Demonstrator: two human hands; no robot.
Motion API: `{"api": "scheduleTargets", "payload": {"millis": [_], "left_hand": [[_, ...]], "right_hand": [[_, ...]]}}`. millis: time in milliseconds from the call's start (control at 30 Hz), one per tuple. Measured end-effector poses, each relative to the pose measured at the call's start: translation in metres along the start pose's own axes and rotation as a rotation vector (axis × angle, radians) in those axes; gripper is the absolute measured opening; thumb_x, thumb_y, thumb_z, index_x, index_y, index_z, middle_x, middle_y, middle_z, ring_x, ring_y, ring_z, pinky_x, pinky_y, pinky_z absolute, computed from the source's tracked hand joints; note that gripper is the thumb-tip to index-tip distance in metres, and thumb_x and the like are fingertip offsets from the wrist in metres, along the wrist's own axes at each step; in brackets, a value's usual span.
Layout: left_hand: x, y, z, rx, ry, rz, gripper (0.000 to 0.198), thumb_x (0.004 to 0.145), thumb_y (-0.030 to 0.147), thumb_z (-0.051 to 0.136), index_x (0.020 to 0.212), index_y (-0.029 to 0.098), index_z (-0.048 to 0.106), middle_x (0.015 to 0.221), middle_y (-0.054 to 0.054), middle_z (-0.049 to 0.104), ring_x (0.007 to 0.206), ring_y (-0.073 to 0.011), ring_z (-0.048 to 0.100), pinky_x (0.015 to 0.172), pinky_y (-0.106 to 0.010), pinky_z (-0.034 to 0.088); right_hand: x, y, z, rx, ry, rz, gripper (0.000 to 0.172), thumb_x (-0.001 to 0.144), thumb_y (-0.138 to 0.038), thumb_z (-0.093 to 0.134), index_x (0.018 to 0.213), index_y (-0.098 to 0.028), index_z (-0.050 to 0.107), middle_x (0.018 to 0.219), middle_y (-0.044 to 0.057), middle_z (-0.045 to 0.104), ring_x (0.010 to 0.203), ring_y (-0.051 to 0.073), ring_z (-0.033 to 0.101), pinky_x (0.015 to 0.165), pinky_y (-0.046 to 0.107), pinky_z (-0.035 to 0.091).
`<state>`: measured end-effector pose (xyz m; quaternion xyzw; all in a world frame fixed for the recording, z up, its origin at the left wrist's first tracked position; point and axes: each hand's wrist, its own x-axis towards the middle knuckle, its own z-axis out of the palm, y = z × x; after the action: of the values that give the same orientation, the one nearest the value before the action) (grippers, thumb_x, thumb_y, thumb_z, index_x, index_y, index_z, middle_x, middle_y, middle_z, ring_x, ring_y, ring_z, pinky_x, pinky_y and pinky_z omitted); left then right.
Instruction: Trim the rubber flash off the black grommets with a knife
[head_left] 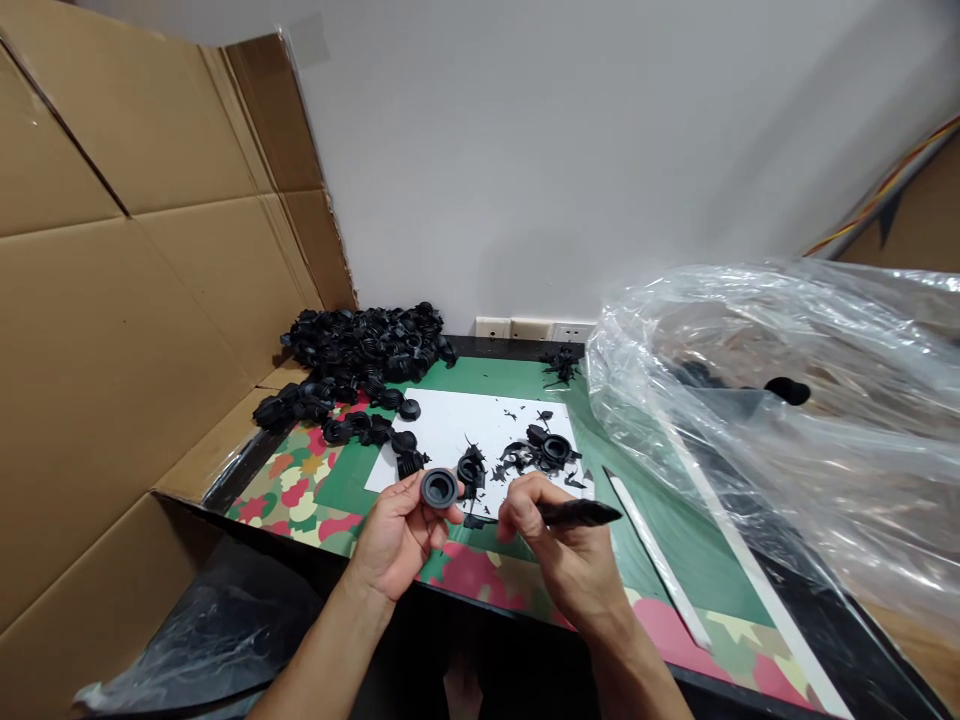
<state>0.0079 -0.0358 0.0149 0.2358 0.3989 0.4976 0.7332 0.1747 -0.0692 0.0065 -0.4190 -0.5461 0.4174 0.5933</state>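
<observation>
My left hand (pixel 401 530) holds a round black rubber part (pixel 439 488) between thumb and fingers, its hollow ringed face turned up toward me. In my right hand (pixel 559 545) is a slim black-handled tool (pixel 581 513), gripped like a pen. Its working end points left toward the rubber part but is mostly hidden by my fingers. Just behind my hands, a white sheet (pixel 442 415) carries black trimmings (pixel 514 460) and more round rubber parts, one (pixel 555 450) at its right side and another (pixel 470 468) nearer the middle.
A large heap of black rubber parts (pixel 367 345) lies at the back left, beside a tall cardboard box (pixel 150 300). A white stick with a dark pointed tip (pixel 660 560) rests on the green mat (pixel 720 550). Clear plastic bags (pixel 787 450) fill the right side.
</observation>
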Motion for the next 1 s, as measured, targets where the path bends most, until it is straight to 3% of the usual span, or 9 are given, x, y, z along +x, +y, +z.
{"api": "scheduleTargets", "payload": {"millis": [267, 567, 733, 833, 1000], "left_hand": [[0.0, 0.0, -0.001, -0.023, 0.005, -0.008, 0.014, 0.083, 0.014, 0.057, 0.077, 0.006, 0.066, 0.072, -0.014, 0.072, 0.049, -0.0142, 0.064, 0.034, -0.017, 0.039], [0.0, -0.003, -0.001, 0.003, 0.026, 0.067, 0.013, 0.076, 0.019, 0.069, 0.074, 0.007, 0.064, 0.058, -0.006, 0.064, 0.048, -0.0146, 0.063, 0.033, -0.017, 0.036], [-0.001, -0.002, 0.001, 0.001, 0.056, 0.081, 0.018, 0.07, 0.021, 0.076, 0.076, 0.009, 0.065, 0.06, -0.001, 0.062, 0.043, -0.0076, 0.054, 0.035, -0.015, 0.038], [-0.003, -0.002, 0.003, 0.04, 0.084, 0.084, 0.026, 0.064, 0.027, 0.081, 0.078, 0.01, 0.066, 0.055, 0.002, 0.059, 0.039, -0.0058, 0.049, 0.036, -0.015, 0.038], [-0.007, -0.003, 0.005, 0.207, 0.106, 0.228, 0.039, 0.06, 0.039, 0.082, 0.083, 0.011, 0.069, 0.055, 0.002, 0.058, 0.039, -0.0049, 0.047, 0.038, -0.015, 0.036]], "right_hand": [[0.009, -0.006, 0.009, -0.119, 0.049, 0.005, 0.022, 0.084, -0.039, 0.056, 0.081, -0.02, 0.067, 0.066, 0.001, 0.061, 0.056, 0.015, 0.053, 0.052, 0.026, 0.043], [0.005, 0.006, 0.023, -0.081, 0.0, 0.087, 0.016, 0.082, -0.034, 0.059, 0.08, -0.02, 0.066, 0.071, 0.002, 0.065, 0.066, 0.018, 0.06, 0.062, 0.029, 0.048], [0.005, 0.002, 0.033, -0.239, -0.001, -0.074, 0.007, 0.08, -0.024, 0.058, 0.079, -0.021, 0.064, 0.073, 0.003, 0.062, 0.065, 0.017, 0.058, 0.059, 0.027, 0.044], [0.006, 0.004, 0.04, -0.355, 0.021, -0.173, 0.013, 0.076, -0.013, 0.051, 0.076, -0.022, 0.061, 0.073, 0.003, 0.061, 0.065, 0.017, 0.057, 0.058, 0.027, 0.042], [0.007, 0.009, 0.048, -0.398, -0.011, -0.202, 0.014, 0.072, -0.01, 0.043, 0.068, -0.022, 0.051, 0.067, 0.001, 0.055, 0.058, 0.015, 0.053, 0.054, 0.026, 0.04]]}}
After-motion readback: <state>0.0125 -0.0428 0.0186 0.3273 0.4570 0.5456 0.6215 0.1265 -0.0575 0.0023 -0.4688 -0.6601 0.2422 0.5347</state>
